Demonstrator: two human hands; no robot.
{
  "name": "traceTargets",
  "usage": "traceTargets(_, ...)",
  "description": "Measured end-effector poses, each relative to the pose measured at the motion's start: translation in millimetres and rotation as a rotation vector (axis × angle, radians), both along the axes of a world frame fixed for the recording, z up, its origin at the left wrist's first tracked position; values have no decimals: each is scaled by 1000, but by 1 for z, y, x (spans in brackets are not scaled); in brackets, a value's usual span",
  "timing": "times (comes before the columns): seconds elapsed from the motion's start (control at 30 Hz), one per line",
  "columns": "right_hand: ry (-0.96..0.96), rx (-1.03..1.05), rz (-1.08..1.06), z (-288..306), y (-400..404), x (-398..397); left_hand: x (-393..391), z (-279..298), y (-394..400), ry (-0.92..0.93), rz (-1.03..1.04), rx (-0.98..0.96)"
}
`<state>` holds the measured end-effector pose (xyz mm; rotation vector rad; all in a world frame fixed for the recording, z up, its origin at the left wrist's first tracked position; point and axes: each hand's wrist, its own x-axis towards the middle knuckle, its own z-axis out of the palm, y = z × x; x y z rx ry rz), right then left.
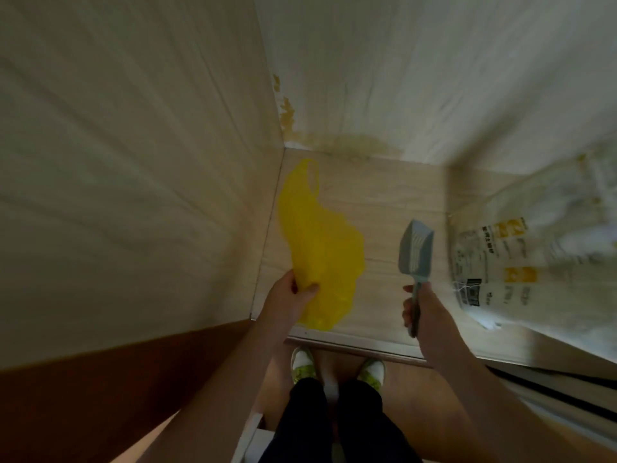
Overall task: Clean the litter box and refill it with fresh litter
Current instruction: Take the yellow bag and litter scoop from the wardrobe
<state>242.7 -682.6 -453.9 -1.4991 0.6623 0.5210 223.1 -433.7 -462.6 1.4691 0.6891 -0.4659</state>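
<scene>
My left hand (288, 297) pinches a thin yellow plastic bag (317, 242), which hangs limp over the pale wood-look floor in the corner. My right hand (422, 312) grips the handle of a grey-blue slotted litter scoop (416, 253); its blade points away from me and is empty. A large white litter sack (521, 259) with yellow and black print stands at the right, blurred. No litter box shows in this view.
Pale walls (133, 162) meet in a corner ahead, with yellowish stains (354, 147) low on the far wall. A threshold strip (350, 340) separates the pale floor from the brown floor where my feet (337, 369) stand. A dark brown panel (100, 389) lies at lower left.
</scene>
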Motion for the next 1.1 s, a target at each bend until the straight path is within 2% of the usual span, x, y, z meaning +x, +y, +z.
traceTargets(0.13,-62,9,132,36,9,-11,-7,46,7,-59,-78,-121)
traceTargets(0.23,-132,6,115,70,23,-9,-9,83,10,-127,-111,-138)
traceTargets(0.37,-227,146,104,118,32,-1,-14,122,1,-193,-188,-125)
traceTargets(0.47,-310,251,71,150,28,-1,-20,143,-15,-222,-376,-68)
traceTargets(0.53,-361,221,29,163,22,5,-26,149,-23,-256,-460,-24)
traceTargets(0.6,-427,86,24,173,14,7,-32,150,-25,-296,-489,18)
traceTargets(0.73,-541,-72,94,188,-5,7,-31,156,-19,-357,-417,88)
traceTargets(0.9,-544,-38,178,217,-27,2,0,188,-22,-490,-129,115)
traceTargets(1.1,-515,33,248,230,-45,-4,50,221,-19,-582,-202,14)
